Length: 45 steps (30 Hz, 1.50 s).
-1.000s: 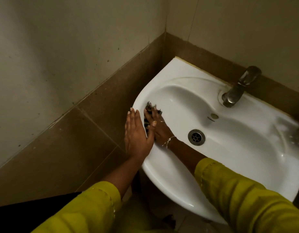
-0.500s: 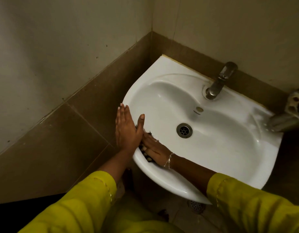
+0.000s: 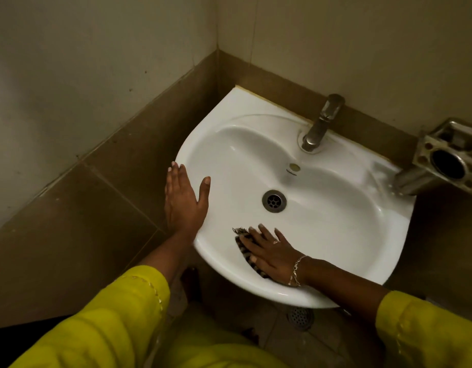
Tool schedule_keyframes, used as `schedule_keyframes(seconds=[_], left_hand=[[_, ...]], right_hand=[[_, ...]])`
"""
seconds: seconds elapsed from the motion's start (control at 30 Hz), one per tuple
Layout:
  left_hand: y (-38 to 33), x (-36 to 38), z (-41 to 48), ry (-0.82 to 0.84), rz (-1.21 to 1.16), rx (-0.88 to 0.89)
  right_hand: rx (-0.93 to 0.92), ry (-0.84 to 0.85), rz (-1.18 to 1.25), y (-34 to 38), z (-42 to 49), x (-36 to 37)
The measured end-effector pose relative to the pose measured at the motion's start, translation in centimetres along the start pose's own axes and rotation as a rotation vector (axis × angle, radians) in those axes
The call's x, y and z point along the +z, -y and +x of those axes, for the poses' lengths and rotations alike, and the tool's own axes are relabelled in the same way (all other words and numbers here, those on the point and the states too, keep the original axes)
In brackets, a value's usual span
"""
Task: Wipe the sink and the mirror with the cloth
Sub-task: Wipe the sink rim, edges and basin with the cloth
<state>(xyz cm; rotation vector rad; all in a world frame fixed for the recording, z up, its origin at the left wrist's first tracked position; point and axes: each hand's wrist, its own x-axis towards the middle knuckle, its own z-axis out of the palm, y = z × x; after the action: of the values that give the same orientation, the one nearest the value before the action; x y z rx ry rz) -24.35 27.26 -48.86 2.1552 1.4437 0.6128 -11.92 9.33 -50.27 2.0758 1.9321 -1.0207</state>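
Glossy sink (image 3: 336, 213), seemingly ceramic; metal tap (image 3: 320, 126).

The white ceramic sink (image 3: 336, 208) is gleaming wet-bright, its left rim lying under the flat left hand (image 3: 184, 200). The dark, patterned cloth (image 3: 240, 235) is lying bunched against the basin's near inner wall, pressed beneath the spread fingers of the right hand (image 3: 272, 254), with a frayed edge poking out just beyond the fingertips.
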Motion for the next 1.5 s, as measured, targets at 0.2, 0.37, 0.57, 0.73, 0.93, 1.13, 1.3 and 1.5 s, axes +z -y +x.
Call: schedule_keyframes(seconds=[0.2,0.37,0.57,0.73,0.93,1.13,1.3,1.5], left_hand=[[0.0,0.0,0.0,-0.005,0.001,0.008],[0.0,0.1,0.1,-0.002,0.009,0.007],[0.0,0.1,0.1,-0.004,0.009,0.007],[0.1,0.1,0.1,-0.002,0.013,-0.002],[0.1,0.1,0.2,0.002,0.015,-0.004],[0.2,0.1,0.1,-0.004,0.02,-0.001],[0.1,0.0,0.1,0.009,0.032,0.006],[0.2,-0.1,0.0,0.015,0.001,0.003]], right_hand=[[0.024,0.046,0.229,1.4,-0.2,-0.2],[0.044,0.197,0.364,-0.4,-1.5,-0.6],[0.082,0.315,0.128,-5.5,-3.8,-0.2],[0.111,0.307,-0.253,-10.4,-4.7,-1.0],[0.059,-0.002,-0.711,-17.2,-3.3,-2.5],[-0.094,-0.216,-0.941,-17.0,0.8,-6.6],[-0.086,-0.362,-1.112,-15.1,5.5,-7.2],[0.176,-0.282,-1.164,-9.9,10.9,-8.2]])
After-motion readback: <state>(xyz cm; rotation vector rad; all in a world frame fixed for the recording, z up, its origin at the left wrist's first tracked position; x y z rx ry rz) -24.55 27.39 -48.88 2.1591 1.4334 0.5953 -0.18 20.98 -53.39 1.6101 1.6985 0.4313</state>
